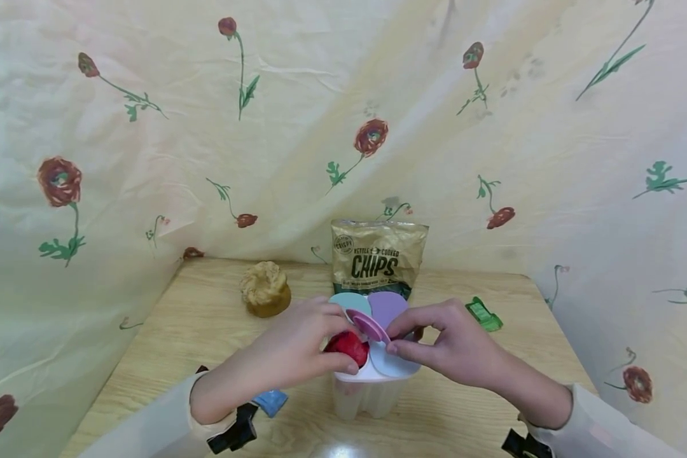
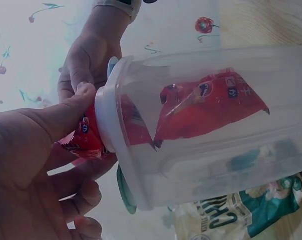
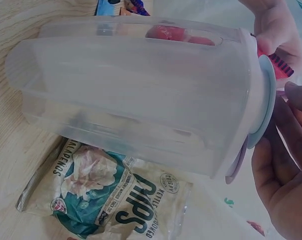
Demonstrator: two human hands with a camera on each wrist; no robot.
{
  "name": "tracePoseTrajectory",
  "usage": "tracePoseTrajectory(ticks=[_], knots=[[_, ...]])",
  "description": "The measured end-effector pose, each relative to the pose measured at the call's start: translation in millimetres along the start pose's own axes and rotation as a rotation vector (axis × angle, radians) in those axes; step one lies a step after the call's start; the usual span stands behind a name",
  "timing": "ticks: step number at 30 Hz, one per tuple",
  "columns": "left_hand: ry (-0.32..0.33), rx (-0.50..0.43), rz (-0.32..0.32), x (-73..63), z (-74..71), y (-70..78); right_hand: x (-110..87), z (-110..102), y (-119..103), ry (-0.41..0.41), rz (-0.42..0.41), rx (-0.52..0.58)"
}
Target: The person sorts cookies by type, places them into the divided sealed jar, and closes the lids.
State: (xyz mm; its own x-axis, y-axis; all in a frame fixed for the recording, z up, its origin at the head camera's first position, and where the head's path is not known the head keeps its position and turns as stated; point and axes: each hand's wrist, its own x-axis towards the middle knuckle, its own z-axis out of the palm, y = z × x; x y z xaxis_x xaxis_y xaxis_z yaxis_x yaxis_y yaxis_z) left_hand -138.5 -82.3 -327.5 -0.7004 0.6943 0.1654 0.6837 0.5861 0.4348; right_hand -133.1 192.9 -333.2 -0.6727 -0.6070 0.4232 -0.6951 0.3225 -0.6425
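Note:
A clear plastic container with a white top and several coloured lids stands upright mid-table. My left hand holds a red snack packet at an uncovered opening in the top. Part of that packet sticks out above the rim; red wrapper also shows through the container wall in the left wrist view. With thumb and fingers, my right hand pinches the raised pink lid beside the opening. The teal lid, purple lid and pale blue lid lie flat.
Behind the container, a bag of chips stands against the flowered cloth. A brown bun-like item sits at the back left. On the right lies a green packet; a blue packet lies near my left forearm.

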Motion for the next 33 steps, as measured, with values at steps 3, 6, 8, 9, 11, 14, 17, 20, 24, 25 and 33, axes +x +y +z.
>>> tracePoseTrajectory(ticks=[3, 6, 8, 9, 11, 14, 17, 20, 24, 25, 33], knots=[[0.045, -0.091, -0.036, -7.9, -3.7, -2.3, -0.1, 0.8, 1.3, 0.006, -0.009, 0.002], [0.13, -0.149, -0.02, -17.5, -9.7, -5.0, 0.6, 0.6, 1.4, 0.01, -0.012, -0.002], [0.171, -0.159, 0.031, -22.3, -12.3, -6.4, 0.9, 0.6, 1.3, 0.011, -0.012, -0.006], [0.186, -0.162, 0.059, -23.9, -12.9, -6.9, 0.9, 0.6, 1.2, 0.011, -0.011, -0.009], [0.198, -0.173, 0.106, -24.7, -12.9, -7.9, 0.9, 0.8, 0.9, 0.009, -0.008, -0.009], [0.202, -0.179, 0.132, -22.6, -10.7, -8.7, 1.2, 1.2, 0.2, 0.01, -0.007, -0.009], [0.195, -0.151, 0.151, -18.5, -7.8, -8.0, 1.6, 1.8, -0.2, 0.009, -0.006, -0.004], [0.185, -0.103, 0.167, -15.0, -5.2, -6.0, 2.1, 2.8, 0.0, 0.008, -0.009, 0.0], [0.164, -0.032, 0.152, -11.9, -5.0, -1.6, 3.1, 3.9, 0.2, 0.003, -0.009, 0.0], [0.155, -0.004, 0.154, -10.9, -5.5, -0.3, 3.4, 4.0, 0.2, 0.001, -0.01, -0.001], [0.062, 0.1, 0.182, -2.1, -7.2, 6.7, 4.4, 5.2, -0.5, -0.005, -0.014, 0.016]])
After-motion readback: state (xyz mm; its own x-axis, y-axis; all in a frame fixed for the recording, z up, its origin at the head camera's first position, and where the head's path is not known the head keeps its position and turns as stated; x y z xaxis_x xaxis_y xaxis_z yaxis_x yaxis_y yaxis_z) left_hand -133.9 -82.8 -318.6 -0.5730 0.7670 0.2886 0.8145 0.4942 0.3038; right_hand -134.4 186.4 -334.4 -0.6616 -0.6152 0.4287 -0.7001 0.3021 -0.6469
